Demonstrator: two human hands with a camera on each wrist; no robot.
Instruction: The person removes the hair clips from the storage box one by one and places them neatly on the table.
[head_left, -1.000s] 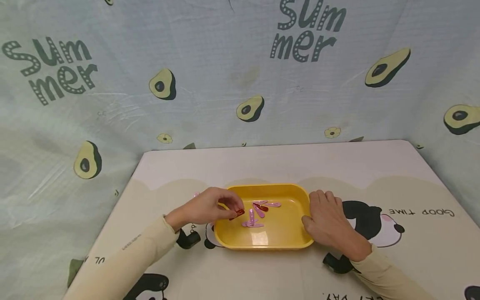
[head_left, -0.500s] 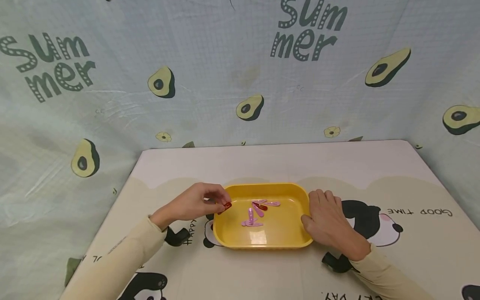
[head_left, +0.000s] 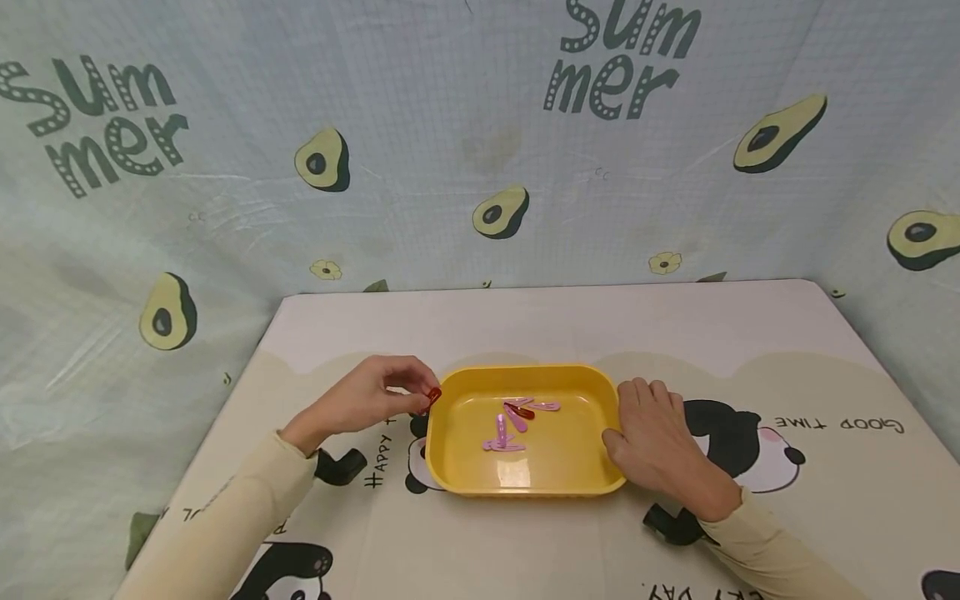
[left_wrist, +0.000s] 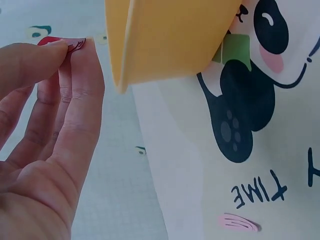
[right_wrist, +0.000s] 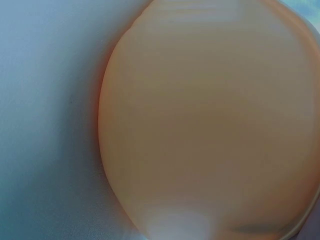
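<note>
My left hand (head_left: 375,393) pinches a red snap hair clip (head_left: 434,395) between thumb and fingertips, just outside the left rim of a yellow tray (head_left: 562,468). The left wrist view shows that clip (left_wrist: 76,44) at the fingertips, apart from the tray wall (left_wrist: 170,45). At the opposite end my right hand (head_left: 660,433) holds the tray's right rim, thumb at the edge. Inside the tray lie several pink hair clips (head_left: 502,430) and a red one (head_left: 521,412). The right wrist view is blurred, filled by a rounded orange-tan surface.
A pink hair clip (left_wrist: 240,222) lies on the table left of the tray; the left hand hides it in the head view. The table cover (head_left: 547,550) carries panda prints and lettering. Behind the table hangs an avocado-print curtain (head_left: 405,167).
My left hand has moved left and slightly away from me with the red hair clip, from over the tray to outside its left rim. My right hand and the tray stay put.
</note>
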